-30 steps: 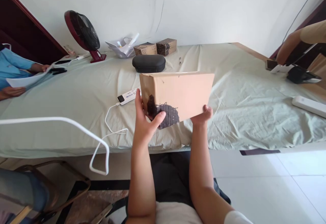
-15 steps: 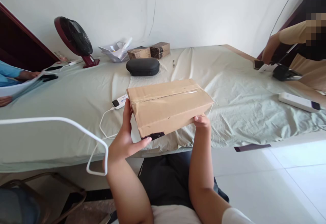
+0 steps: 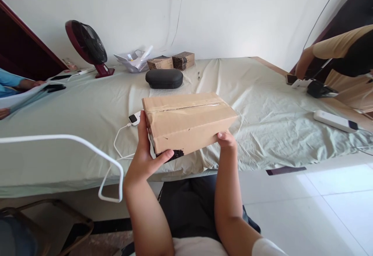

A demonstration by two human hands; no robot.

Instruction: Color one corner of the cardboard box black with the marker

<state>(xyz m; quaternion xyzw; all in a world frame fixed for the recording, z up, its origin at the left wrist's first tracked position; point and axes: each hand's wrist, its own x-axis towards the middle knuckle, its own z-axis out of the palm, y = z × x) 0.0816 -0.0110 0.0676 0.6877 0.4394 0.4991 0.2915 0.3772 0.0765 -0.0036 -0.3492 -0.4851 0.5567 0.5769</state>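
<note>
I hold a taped brown cardboard box (image 3: 186, 122) in both hands above the near edge of a table covered with a pale green sheet (image 3: 262, 104). My left hand (image 3: 144, 155) grips the box's left end, thumb under its front bottom corner by a dark patch. My right hand (image 3: 224, 141) supports the right front corner from below, fingers curled under it. The taped top seam faces up.
A white power bank with its cable (image 3: 134, 118) lies just behind the box. Farther back are a black case (image 3: 164, 78), small brown boxes (image 3: 171, 61) and a red fan (image 3: 87, 48). Other people sit at the left (image 3: 17, 89) and right (image 3: 338, 60). A white bar (image 3: 335, 121) lies right.
The box tipped from standing on edge, its dark-marked underside facing me, to lying nearly flat with the taped top up. My hands shifted slightly left with it.
</note>
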